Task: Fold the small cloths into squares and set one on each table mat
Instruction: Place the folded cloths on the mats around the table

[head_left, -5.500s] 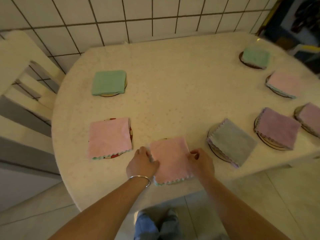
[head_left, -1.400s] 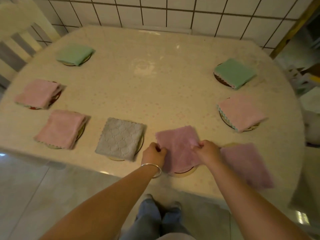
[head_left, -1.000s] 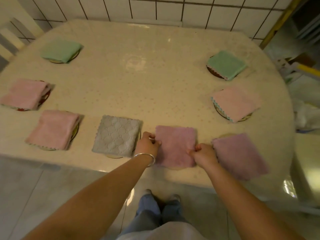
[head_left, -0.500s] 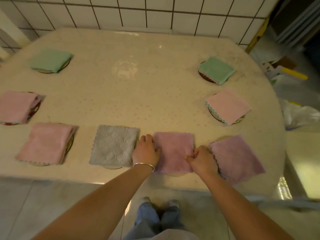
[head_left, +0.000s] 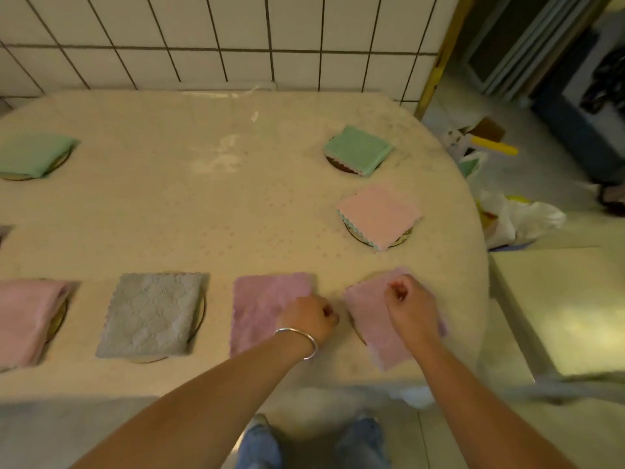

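Several folded cloths lie on round mats around the cream table [head_left: 236, 214]. A mauve cloth [head_left: 263, 309] lies square at the near edge, and my left hand [head_left: 309, 318], wearing a bangle, hovers curled at its right edge, holding nothing that I can see. My right hand [head_left: 409, 309] rests with curled fingers on a second mauve cloth [head_left: 378, 340], which sits askew on its mat at the near right and seems pinched near its far corner. Others: grey cloth [head_left: 152, 313], pink cloth [head_left: 380, 214], green cloth [head_left: 358, 154], pink cloth [head_left: 23, 319], green cloth [head_left: 30, 154].
A white tiled wall [head_left: 236, 38] runs behind the table. Plastic bags [head_left: 521, 221] and a yellow item [head_left: 493, 150] lie on the floor to the right. A pale seat [head_left: 558, 316] stands beside the table's right end. My feet [head_left: 260, 445] are below the edge.
Both hands left the squared mauve cloth and shifted right; the right hand now sits on the rightmost mauve cloth. My view also swung to the right.
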